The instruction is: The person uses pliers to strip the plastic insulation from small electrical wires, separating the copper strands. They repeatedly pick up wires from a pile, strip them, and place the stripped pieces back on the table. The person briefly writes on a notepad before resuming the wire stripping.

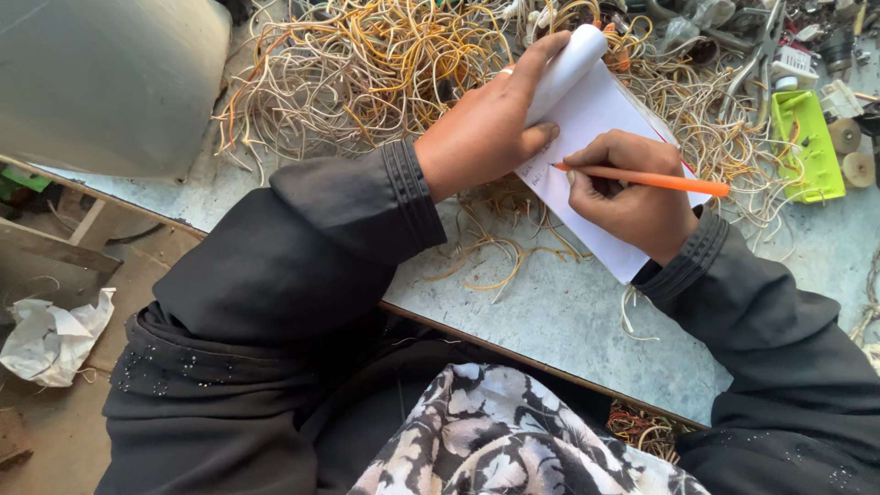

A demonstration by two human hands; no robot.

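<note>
Grey and a bit dirty, the table [568,312] in front of me is full of stuff. A big messy heap of thin yellow and white wires [367,64] covers the far side. A white notepad [596,156] lies on the table near the wires, with its top pages rolled back. I see my left hand [490,124] pressing on the notepad, with the fingers curled over the rolled pages and the thumb flat on the paper. My right hand [632,192] rests on the page too, and its fingers are shut tight around an orange pencil [651,181]. The pencil tip touches the paper just beside my left thumb. Off to the right sits a bright green plastic piece [811,151] and two small round wheels [852,151]. Down on the floor to the left lies a crumpled white cloth [50,339].
</note>
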